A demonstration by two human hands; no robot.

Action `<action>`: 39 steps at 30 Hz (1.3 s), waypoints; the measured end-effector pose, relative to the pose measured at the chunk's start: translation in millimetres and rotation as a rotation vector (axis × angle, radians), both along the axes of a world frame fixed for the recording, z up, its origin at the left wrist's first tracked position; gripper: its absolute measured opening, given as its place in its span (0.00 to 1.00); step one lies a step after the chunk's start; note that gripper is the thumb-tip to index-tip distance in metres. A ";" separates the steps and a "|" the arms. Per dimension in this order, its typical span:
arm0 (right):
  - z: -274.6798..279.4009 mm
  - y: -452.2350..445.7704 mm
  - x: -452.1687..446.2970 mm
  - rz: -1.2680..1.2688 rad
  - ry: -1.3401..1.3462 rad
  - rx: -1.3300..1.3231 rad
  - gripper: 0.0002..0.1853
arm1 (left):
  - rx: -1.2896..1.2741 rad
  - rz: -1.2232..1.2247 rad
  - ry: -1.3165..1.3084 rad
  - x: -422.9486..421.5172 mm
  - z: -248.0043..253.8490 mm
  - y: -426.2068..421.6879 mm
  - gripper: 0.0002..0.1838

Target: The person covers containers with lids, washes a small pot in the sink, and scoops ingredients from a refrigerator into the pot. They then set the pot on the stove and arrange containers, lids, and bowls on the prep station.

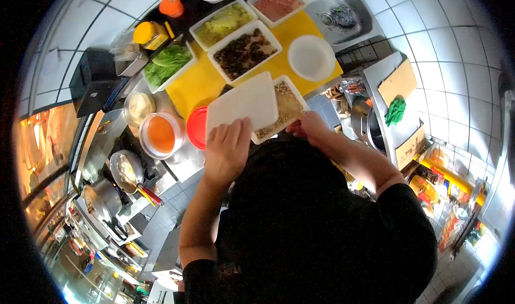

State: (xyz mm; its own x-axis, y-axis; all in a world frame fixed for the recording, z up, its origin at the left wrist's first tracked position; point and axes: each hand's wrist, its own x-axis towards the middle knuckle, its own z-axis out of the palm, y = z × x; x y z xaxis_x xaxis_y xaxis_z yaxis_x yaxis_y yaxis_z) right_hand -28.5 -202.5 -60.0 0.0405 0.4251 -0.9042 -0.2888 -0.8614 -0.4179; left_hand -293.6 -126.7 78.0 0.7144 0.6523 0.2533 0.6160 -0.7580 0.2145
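Observation:
My left hand [232, 145] grips the near edge of a white lid [241, 100], fingers on top; the thumb is hidden. Tilted or slid to the left, the lid overlaps part of a white rectangular container [304, 103]. Pale grainy food with brown bits [287, 108] shows in the uncovered right part. My right hand [310, 128] pinches the container's near right rim. Just left of the white lid lies a red round lid [197, 128], partly covered by it.
Tubs of dark cooked greens [244, 54], pickled vegetables [222, 25], minced meat [279, 4] and lettuce [169, 65] stand around the yellow board [188, 94]. A white bowl [311, 58] sits near the sink [343, 14]. To the left are an orange-filled tub [161, 134] and a pan [126, 171].

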 end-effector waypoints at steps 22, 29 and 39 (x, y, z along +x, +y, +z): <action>-39.1 22.7 64.8 0.269 -0.260 0.501 0.16 | -0.616 0.881 -0.445 43.0 -159.1 -73.4 0.24; -46.3 18.2 71.5 0.397 -0.482 0.675 0.14 | -1.247 0.989 -0.897 21.4 -174.7 -78.5 0.08; 23.8 -43.3 165.0 -0.201 -0.016 0.532 0.17 | -1.070 0.419 -0.430 120.1 -57.4 -5.9 0.09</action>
